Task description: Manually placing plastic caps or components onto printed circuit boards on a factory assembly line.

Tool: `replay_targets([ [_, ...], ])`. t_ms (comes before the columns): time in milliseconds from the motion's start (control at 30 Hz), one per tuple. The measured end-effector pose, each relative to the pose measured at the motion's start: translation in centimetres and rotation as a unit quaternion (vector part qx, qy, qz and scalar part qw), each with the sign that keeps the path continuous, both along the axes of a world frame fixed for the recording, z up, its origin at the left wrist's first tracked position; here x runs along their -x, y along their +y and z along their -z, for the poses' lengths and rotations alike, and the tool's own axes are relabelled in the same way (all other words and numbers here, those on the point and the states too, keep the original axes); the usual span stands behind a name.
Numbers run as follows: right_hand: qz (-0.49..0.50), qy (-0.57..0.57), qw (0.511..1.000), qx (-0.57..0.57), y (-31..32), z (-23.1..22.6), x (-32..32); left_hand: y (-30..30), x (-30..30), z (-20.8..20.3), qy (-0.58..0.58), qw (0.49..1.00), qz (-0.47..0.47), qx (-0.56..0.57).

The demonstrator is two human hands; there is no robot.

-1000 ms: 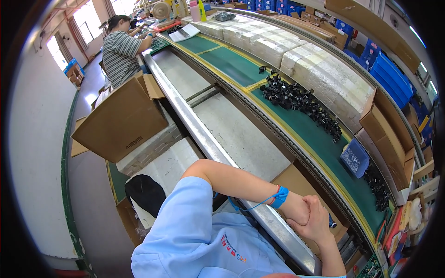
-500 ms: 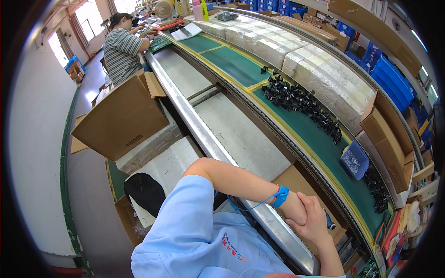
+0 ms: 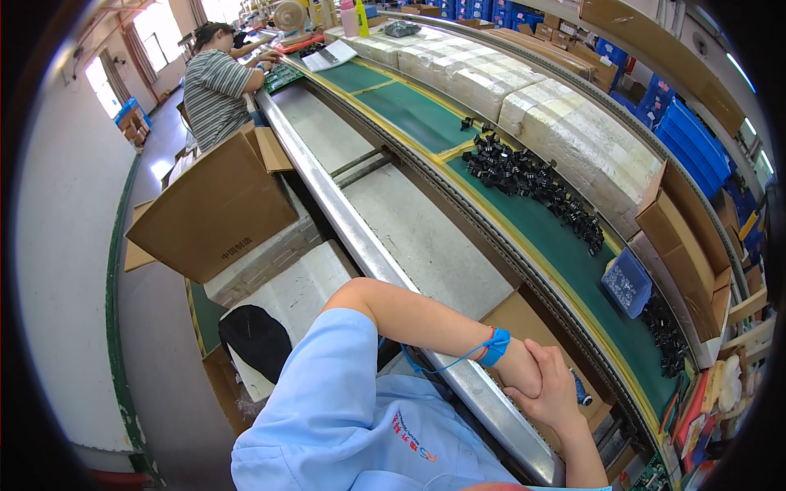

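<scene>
My left forearm reaches across to the right, with a blue wrist strap [image 3: 494, 348] and its cord on the wrist. The back of my left hand [image 3: 521, 370] shows in part; its fingers are hidden. My right hand [image 3: 557, 389] comes up from the lower right, closed around my left hand. Both rest together over the metal rail [image 3: 372, 254], near the belt's edge. Just beyond the hands lies a small dark blue object [image 3: 582, 391], partly covered. Black plastic parts [image 3: 524, 172] lie heaped on the green belt [image 3: 540, 233], apart from my hands.
A blue bin [image 3: 627, 282] of small pale pieces sits on the belt, beside more black parts [image 3: 665, 335]. Foam blocks [image 3: 573, 131] and an open carton [image 3: 684, 237] line the far side. At left stand a large carton [image 3: 217, 204] and a black cloth [image 3: 254, 342]. A co-worker [image 3: 217, 90] works farther up.
The co-worker's hands have shifted slightly at the far end of the line. My own hands stay clasped in the same place.
</scene>
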State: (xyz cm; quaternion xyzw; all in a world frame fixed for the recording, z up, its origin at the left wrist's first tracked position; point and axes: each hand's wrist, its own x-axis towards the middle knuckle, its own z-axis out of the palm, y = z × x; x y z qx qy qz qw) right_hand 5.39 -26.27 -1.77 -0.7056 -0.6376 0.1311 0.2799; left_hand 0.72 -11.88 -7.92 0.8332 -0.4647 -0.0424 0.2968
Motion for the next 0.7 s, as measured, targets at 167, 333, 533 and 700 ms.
replay_targets([
  [167,0.0,0.0,1.0,0.001,0.0,0.1,-0.1,0.3,0.3,-1.4,0.04,0.999,-0.007,-0.021],
  [333,-0.001,-0.003,1.0,-0.001,0.1,0.2,0.0,0.1,0.3,-0.7,0.029,0.999,-0.024,0.006],
  [533,-0.001,-0.003,1.0,-0.004,0.1,0.3,-0.1,0.1,0.2,-0.3,0.052,0.998,-0.02,0.02],
  [700,0.004,-0.004,1.0,-0.003,-0.1,0.2,0.0,0.1,0.0,-0.9,0.089,0.996,-0.013,-0.015],
])
